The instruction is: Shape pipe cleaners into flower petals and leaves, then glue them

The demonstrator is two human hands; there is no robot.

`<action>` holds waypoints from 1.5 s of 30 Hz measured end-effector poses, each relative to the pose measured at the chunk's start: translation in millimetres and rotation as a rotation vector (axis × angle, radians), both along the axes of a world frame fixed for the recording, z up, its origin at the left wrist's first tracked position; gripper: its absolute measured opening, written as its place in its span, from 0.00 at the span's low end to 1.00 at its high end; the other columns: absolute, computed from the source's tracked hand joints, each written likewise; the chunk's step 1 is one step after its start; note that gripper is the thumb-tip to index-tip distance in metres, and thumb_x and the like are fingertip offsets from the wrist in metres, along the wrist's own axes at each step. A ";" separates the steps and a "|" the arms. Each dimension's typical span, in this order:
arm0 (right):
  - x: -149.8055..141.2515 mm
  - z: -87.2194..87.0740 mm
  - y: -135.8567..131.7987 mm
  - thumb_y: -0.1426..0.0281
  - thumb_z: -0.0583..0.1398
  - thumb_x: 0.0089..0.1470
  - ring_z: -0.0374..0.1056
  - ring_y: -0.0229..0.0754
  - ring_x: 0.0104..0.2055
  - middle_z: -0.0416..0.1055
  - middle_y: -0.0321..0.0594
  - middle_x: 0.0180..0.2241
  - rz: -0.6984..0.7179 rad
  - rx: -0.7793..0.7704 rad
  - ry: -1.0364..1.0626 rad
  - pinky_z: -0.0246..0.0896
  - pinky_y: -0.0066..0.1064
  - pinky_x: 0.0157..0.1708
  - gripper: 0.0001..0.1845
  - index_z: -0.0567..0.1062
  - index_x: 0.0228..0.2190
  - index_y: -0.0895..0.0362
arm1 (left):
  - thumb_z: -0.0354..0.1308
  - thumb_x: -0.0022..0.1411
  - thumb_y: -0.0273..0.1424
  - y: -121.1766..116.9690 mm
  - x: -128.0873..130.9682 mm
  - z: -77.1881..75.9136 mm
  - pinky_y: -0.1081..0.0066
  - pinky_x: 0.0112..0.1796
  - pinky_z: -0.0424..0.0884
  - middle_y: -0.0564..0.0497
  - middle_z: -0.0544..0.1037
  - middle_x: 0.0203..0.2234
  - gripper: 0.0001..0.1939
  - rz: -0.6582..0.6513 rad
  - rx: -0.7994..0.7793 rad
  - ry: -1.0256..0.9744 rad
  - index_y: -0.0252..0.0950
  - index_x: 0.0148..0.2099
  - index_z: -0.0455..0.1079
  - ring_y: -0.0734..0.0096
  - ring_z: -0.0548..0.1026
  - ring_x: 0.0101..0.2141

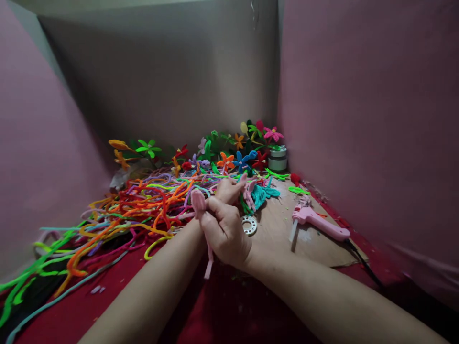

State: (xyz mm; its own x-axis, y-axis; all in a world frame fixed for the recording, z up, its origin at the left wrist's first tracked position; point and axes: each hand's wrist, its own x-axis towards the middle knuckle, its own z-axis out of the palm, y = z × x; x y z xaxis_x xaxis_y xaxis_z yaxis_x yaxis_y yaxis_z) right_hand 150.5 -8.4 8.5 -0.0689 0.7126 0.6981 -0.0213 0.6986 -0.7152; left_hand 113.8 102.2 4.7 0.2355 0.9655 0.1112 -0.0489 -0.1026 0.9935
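Observation:
My right hand (225, 231) is closed in front, pinching a pink pipe-cleaner petal (198, 203). The petal's rounded loop stands above the thumb, and its pink tail (209, 266) hangs below the fist. Crossed behind it, my left hand (227, 190) reaches rightward to several pink pipe-cleaner pieces (249, 195). Its fingers are at those pieces but partly hidden, so I cannot tell whether they grip one. Teal pipe-cleaner pieces (263, 193) lie just right of the pink ones. A round ring with holes (248, 225) sits beside my right hand.
Loose coloured pipe cleaners (154, 205) spread over the left side. A pink glue gun (319, 222) with a black cord rests on the brown board (276, 234). Pipe-cleaner flowers (240, 161) and a lidded jar (277, 158) stand at the back. Walls enclose the sides.

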 end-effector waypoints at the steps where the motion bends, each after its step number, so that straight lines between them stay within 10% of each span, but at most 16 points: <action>1: -0.1 -0.5 3.4 0.70 0.51 0.51 0.50 0.34 0.23 0.52 0.31 0.18 -0.003 -0.040 0.029 0.50 0.28 0.26 0.11 0.59 0.18 0.56 | 0.63 0.44 0.26 1.7 -1.3 -0.1 0.75 0.14 0.44 0.58 0.59 0.07 0.12 0.003 -0.011 0.019 0.31 0.15 0.65 0.84 0.54 0.11; 13: -7.9 -10.2 32.4 0.68 0.60 0.38 0.56 0.31 0.17 0.66 0.33 0.17 0.284 -0.621 0.462 0.48 0.24 0.17 0.06 0.72 0.21 0.58 | 0.62 0.43 0.26 -60.4 -93.7 8.7 0.81 0.18 0.59 0.55 0.69 0.19 0.10 0.033 -0.083 -0.087 0.33 0.32 0.68 0.84 0.64 0.16; 45: -8.4 -28.0 38.0 0.70 0.61 0.38 0.56 0.30 0.15 0.64 0.33 0.14 0.247 -0.705 0.190 0.50 0.24 0.14 0.07 0.69 0.16 0.61 | 0.60 0.48 0.32 -70.0 -111.6 -5.1 0.79 0.15 0.59 0.55 0.70 0.16 0.08 -0.007 -0.076 0.019 0.33 0.29 0.66 0.80 0.65 0.15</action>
State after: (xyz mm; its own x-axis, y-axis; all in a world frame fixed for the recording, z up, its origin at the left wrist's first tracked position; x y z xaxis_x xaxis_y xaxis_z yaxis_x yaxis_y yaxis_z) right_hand 142.1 29.6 -19.5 -0.2088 0.9728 0.1000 -0.2842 0.0375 -0.9580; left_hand 2.2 32.2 -0.4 0.2434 0.9694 0.0334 -0.0302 -0.0268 0.9992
